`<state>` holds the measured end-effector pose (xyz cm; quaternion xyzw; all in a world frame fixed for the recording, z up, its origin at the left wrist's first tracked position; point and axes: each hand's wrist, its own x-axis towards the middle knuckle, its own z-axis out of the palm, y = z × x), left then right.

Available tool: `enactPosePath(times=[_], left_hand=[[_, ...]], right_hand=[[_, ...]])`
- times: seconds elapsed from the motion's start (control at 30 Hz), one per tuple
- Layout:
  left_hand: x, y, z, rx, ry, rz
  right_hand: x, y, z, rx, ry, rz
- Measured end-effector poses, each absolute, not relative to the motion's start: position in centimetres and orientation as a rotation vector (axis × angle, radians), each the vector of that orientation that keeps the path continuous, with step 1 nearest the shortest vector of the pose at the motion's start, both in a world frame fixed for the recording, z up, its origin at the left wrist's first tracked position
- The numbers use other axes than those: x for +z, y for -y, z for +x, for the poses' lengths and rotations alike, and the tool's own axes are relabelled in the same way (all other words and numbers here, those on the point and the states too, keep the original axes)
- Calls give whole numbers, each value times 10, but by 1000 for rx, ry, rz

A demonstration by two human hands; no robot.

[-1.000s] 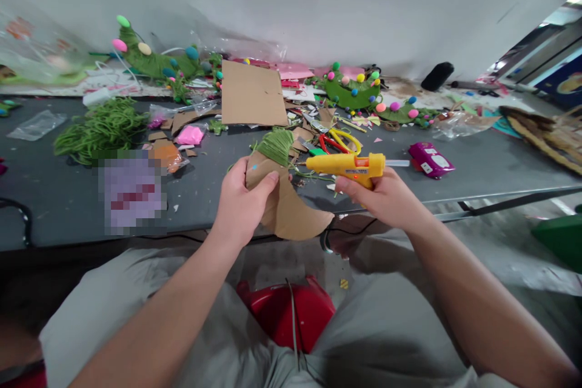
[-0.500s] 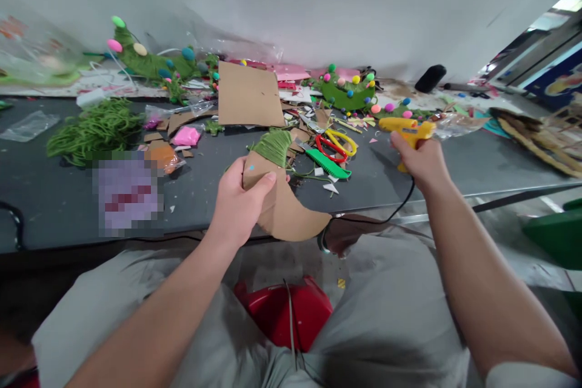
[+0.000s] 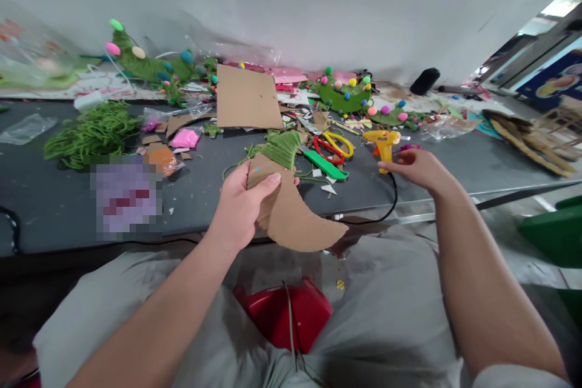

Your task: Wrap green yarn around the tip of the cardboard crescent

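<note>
My left hand (image 3: pixel 243 203) grips a crescent-shaped cardboard cutout (image 3: pixel 291 212) over the front edge of the table, thumb on its face. Green yarn (image 3: pixel 282 148) is wrapped around the crescent's upper end, and a loose strand trails behind my fingers. To the right, a yellow glue gun (image 3: pixel 384 144) with a black cord rests on the table. Beside its handle is my right hand (image 3: pixel 418 168), fingers apart, one fingertip at the base of the handle. A purple piece (image 3: pixel 410 147) shows just behind that hand.
Scissors with red and yellow handles (image 3: pixel 330 150) and a green comb (image 3: pixel 326 165) lie among scraps. A green yarn pile (image 3: pixel 95 133) is at left. A cardboard sheet (image 3: pixel 249 97) and green crescents with pom-poms (image 3: pixel 345 97) sit behind. A red stool (image 3: pixel 286 315) is below.
My right hand has set the glue gun down on the table and loosened its grasp. The cardboard crescent has shifted slightly right and down in my left hand.
</note>
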<state>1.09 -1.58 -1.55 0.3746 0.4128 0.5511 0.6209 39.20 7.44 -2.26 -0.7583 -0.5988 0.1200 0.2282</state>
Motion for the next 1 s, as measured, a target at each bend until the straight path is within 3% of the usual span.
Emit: enactPosePath(times=[0.07, 0.13, 0.3, 0.5, 0.87, 1.0], left_hand=[[-15, 16, 11, 1264, -954, 864], [-15, 15, 12, 1252, -962, 866], [-19, 16, 16, 1233, -950, 879], [-21, 18, 16, 1250, -951, 873], [-23, 18, 18, 1242, -978, 905], [-26, 17, 18, 1266, -1062, 1013]], right_hand=[[-7, -55, 385, 339, 1690, -2123], [4, -38, 363, 401, 1756, -1884], [7, -16, 273, 859, 1974, -1310], [-7, -7, 220, 805, 1964, -1153], [-8, -4, 210, 702, 1986, -1101], [-11, -4, 212, 526, 2127, -1029]])
